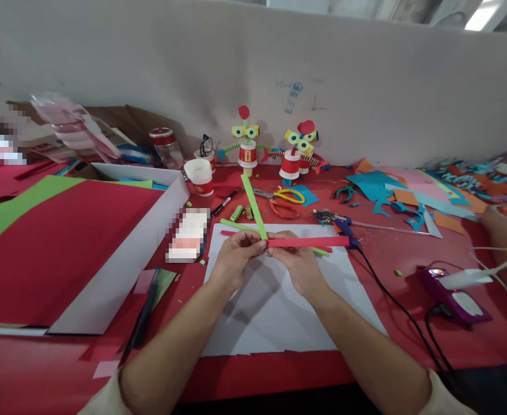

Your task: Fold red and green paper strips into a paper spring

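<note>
A narrow green strip (254, 204) and a narrow red strip (309, 241) are being held just above white paper (275, 323), near its far edge, with their near ends being brought together between the two hands; the green strip is being pointed away and slightly to the left, while the red strip is being stretched out to the right, roughly square to it; the meeting ends are being pinched by the left hand (238, 253), its thumb and fingers being closed on the corner with the green strip; the red strip is being gripped near the same corner by the right hand (294, 253), its fingers being closed with little gap; whether the two ends are being joined by anything cannot be told, the overlap being partly covered by fingertips; behind the hands, a second green strip (231, 225) and a second red strip (229, 233) are being partly hidden, lying low over the paper; the far end of the held red strip is being seen in front of a blue glue gun (344, 223); beyond the paper, scissors (274, 196), a black marker (224, 203) and green paper springs (237, 213) are being borne by the red table (245, 372), with cup figures (248, 154) being lined up near the wall; to the left, coloured sheets are being held by a white box (145, 248); at the right edge, a co-worker's hand (502, 225) is being shown near paper scraps (404, 199), its grip being too unclear to tell
</note>
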Demonstrator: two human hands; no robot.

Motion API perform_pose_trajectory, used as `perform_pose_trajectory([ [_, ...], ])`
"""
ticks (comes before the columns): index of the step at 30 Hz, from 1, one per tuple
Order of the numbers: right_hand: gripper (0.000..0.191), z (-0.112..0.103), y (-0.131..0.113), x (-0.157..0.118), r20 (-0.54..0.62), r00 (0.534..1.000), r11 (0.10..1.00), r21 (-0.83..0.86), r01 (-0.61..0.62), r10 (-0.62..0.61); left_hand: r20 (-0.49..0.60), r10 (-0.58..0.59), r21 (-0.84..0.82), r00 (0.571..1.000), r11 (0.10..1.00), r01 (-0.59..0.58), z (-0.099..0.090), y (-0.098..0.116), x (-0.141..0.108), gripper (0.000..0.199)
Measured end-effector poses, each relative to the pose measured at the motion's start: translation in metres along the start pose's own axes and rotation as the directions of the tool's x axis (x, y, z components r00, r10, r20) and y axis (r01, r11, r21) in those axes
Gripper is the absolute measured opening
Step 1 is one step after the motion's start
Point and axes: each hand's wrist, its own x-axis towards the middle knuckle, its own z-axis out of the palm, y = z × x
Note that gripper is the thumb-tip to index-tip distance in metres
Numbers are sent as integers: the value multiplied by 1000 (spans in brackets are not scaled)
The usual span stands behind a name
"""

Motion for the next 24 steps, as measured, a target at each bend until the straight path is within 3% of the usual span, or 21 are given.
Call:
perform_pose_trajectory([
  [4, 13, 4, 1, 1, 12, 1000, 999, 53, -5, 5, -50, 48, -35, 998, 998, -50, 2, -1, 0, 27],
  [7, 10, 5, 4, 3, -21, 1000, 997, 81, -20, 22, -20, 63, -36, 998, 997, -64, 3, 0, -2, 27],
  [12, 12, 1, 4, 6, -65, 997, 995, 97, -26, 32, 79, -13, -23, 997, 1000, 15, 3, 5, -5, 23],
  [17, 12, -6, -5, 8, -32, 998, 997, -59, -57, 56, 140, -96, 116, 985, 990, 80, -1, 11, -6, 16],
  [21, 14, -11, -7, 8, 34, 999, 982, -186, -28, 35, 93, -124, 101, 988, 988, 114, -4, 11, -3, 17],
  [24, 20, -9, -4, 7, 79, 996, 976, -213, 48, -32, 6, -140, -54, 990, 989, 140, -4, 10, 0, 11],
])
